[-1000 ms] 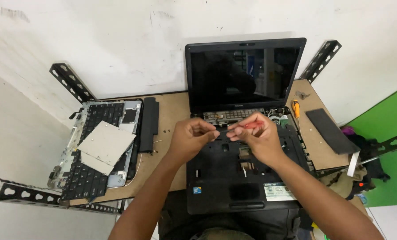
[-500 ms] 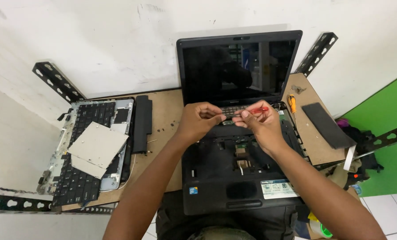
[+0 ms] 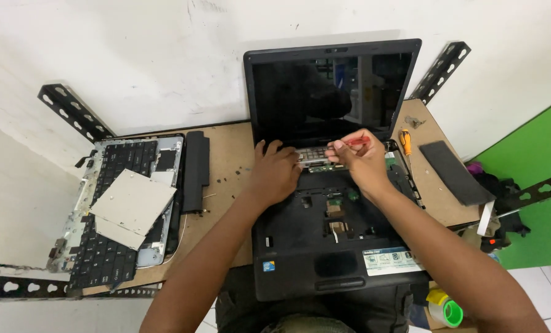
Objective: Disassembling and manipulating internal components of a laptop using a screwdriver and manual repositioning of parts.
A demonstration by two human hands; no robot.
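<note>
Black laptop with its keyboard stripped off [image 3: 331, 246] sits open at the middle of the brown fibreboard counter [image 3: 229, 160], its dark screen [image 3: 331, 92] standing upright against the white wall. Both my hands work at the back edge of the exposed base, just under the screen hinge. My left hand [image 3: 275, 172] rests palm down on the chassis, fingers curled loosely and touching a small grey strip-shaped part [image 3: 315, 155] that lies across the hinge line; I cannot tell if it actually pinches it. My right hand [image 3: 362, 157] is closed around a red-handled screwdriver [image 3: 354, 141], with the tip pointing left toward that same grey part.

Left of the laptop, a long black battery pack [image 3: 195, 169] lies on the counter beside a removed black keyboard in a silver frame [image 3: 112, 216], and a flat silver optical drive [image 3: 130, 206] lies on top of that keyboard. To the right, near the counter's far corner, lie an orange-handled screwdriver [image 3: 405, 140] and a flat black rectangular panel [image 3: 455, 172]. A green roll of tape [image 3: 451, 311] shows at the lower right.
</note>
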